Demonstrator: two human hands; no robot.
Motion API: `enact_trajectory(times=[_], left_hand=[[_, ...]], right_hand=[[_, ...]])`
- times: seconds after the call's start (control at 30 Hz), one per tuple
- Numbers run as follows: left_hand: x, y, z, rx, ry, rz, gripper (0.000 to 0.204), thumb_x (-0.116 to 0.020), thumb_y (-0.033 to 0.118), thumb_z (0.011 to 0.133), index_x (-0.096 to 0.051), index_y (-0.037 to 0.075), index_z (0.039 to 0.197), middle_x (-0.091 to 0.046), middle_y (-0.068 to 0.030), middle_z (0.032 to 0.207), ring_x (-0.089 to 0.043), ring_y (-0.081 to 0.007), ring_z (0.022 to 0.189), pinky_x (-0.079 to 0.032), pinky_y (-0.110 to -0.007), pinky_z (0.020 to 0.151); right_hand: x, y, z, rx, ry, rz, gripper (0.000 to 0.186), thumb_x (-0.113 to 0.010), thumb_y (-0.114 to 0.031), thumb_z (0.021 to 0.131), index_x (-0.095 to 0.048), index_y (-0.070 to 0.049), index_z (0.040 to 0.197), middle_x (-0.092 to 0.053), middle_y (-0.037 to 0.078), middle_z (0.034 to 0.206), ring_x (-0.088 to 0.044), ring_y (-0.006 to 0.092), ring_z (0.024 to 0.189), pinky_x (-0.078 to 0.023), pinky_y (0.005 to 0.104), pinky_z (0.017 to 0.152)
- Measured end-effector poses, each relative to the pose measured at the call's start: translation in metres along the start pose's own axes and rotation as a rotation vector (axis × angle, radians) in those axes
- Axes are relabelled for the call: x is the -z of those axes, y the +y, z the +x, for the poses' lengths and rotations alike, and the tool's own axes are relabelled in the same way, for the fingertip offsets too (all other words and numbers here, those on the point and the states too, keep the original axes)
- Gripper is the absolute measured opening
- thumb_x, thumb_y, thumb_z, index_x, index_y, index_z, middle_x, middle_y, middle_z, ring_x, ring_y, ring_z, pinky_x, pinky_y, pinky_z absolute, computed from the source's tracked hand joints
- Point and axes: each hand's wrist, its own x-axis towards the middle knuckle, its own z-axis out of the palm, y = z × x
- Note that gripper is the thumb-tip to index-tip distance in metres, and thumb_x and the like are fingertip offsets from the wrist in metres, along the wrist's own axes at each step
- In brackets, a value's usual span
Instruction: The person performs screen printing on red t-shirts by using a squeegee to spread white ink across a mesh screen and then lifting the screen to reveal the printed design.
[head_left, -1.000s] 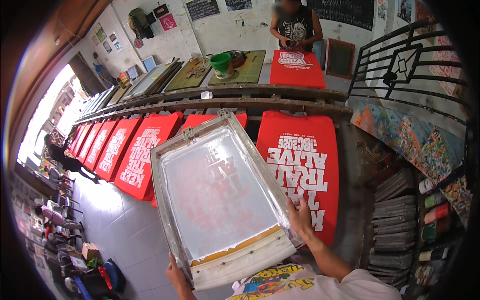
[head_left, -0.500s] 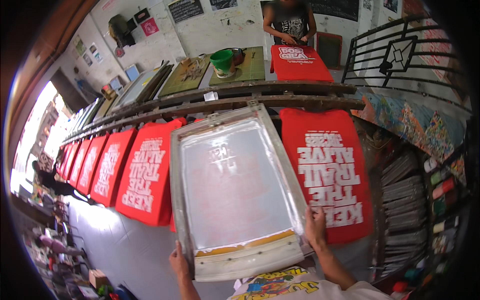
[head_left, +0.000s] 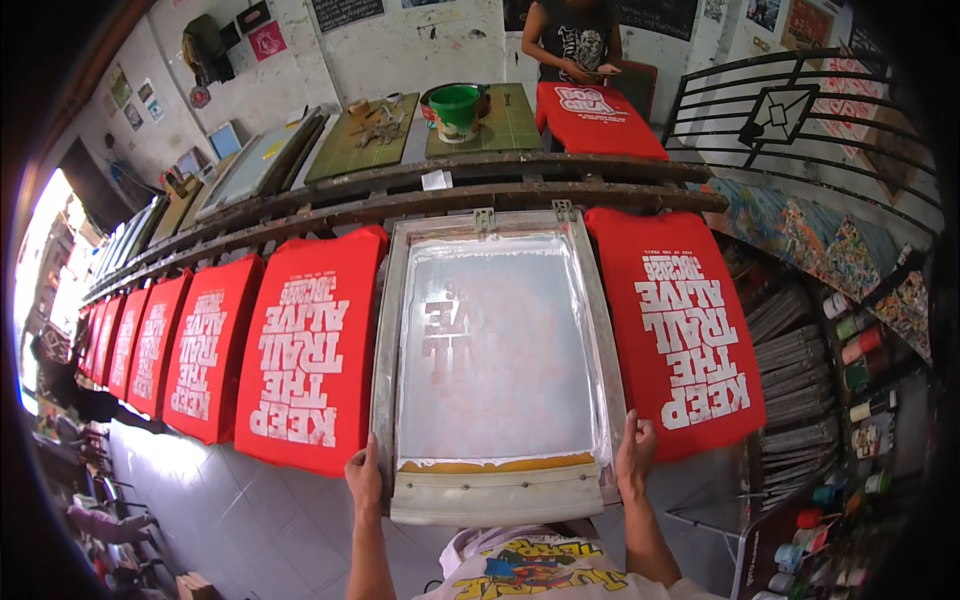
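A screen printing frame with a pale mesh lies between two red shirts, its far end at the hinge clamps on the rail. My left hand is closed on the frame's near left edge. At its near right edge my right hand grips the opposite side, thumb up. Across the near end of the frame rests a wide squeegee with a pale handle and a yellow blade. White ink smears line the mesh, and dark lettering shows faintly through it. Whatever lies beneath the screen is mostly hidden.
Red shirts with white print run in a row to the left; another red shirt lies at right. Beyond the wooden rail stand green boards and a green bucket. A person stands at the back, by a shirt.
The screen has swung from a tilted position to sit straight between the shirts, with both my hands still on its sides. My view has shifted slightly.
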Motion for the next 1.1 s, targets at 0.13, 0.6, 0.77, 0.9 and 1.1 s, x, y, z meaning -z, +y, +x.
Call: enact_trajectory(times=[0.13,0.6,0.77,0.9,1.1], left_hand=[[-0.003,-0.01,0.026,-0.048,0.006,-0.039,0.062,-0.068,0.049,0.099,-0.055,0.001,0.061,-0.038,0.0069,0.059,-0.034,-0.0065,0.059,-0.025,-0.03,0.053],[-0.013,0.011,0.036,-0.144,-0.071,0.249,0.058,-0.065,0.041,0.101,-0.05,0.0,0.063,-0.035,0.0028,0.058,-0.03,-0.0094,0.061,-0.024,-0.034,0.052],[-0.016,0.005,0.041,-0.169,-0.096,0.253,0.059,-0.063,0.04,0.102,-0.05,-0.002,0.063,-0.036,0.002,0.056,-0.031,-0.0092,0.058,-0.023,-0.036,0.051],[-0.028,-0.018,0.05,-0.203,-0.058,0.211,0.057,-0.063,0.04,0.102,-0.058,-0.007,0.07,-0.039,0.0012,0.055,-0.033,-0.009,0.057,-0.024,-0.036,0.05],[-0.035,-0.024,0.05,-0.292,-0.018,0.14,0.055,-0.062,0.039,0.103,-0.06,-0.008,0.077,-0.04,0.0014,0.056,-0.032,-0.0087,0.058,-0.022,-0.035,0.05]], right_hand=[[-0.02,-0.006,0.01,-0.015,0.036,-0.008,0.051,-0.058,-0.042,0.104,-0.062,0.007,0.117,-0.068,0.015,0.1,-0.064,0.0221,0.093,-0.049,0.0382,0.085],[-0.025,0.021,0.03,0.007,0.097,-0.004,0.046,-0.067,-0.04,0.1,-0.063,0.005,0.108,-0.07,0.016,0.093,-0.067,0.0224,0.089,-0.051,0.0378,0.081],[-0.035,0.006,0.023,0.006,0.098,0.006,0.045,-0.07,-0.037,0.098,-0.063,0.006,0.109,-0.072,0.021,0.102,-0.069,0.0262,0.097,-0.053,0.0384,0.087],[-0.045,0.028,0.023,0.197,0.125,-0.032,0.043,-0.069,-0.029,0.1,-0.062,0.009,0.118,-0.072,0.023,0.11,-0.069,0.0253,0.108,-0.053,0.0348,0.096],[-0.047,0.009,0.021,0.218,0.125,0.003,0.049,-0.072,-0.033,0.096,-0.066,0.008,0.121,-0.071,0.024,0.118,-0.068,0.0336,0.116,-0.05,0.0397,0.103]])
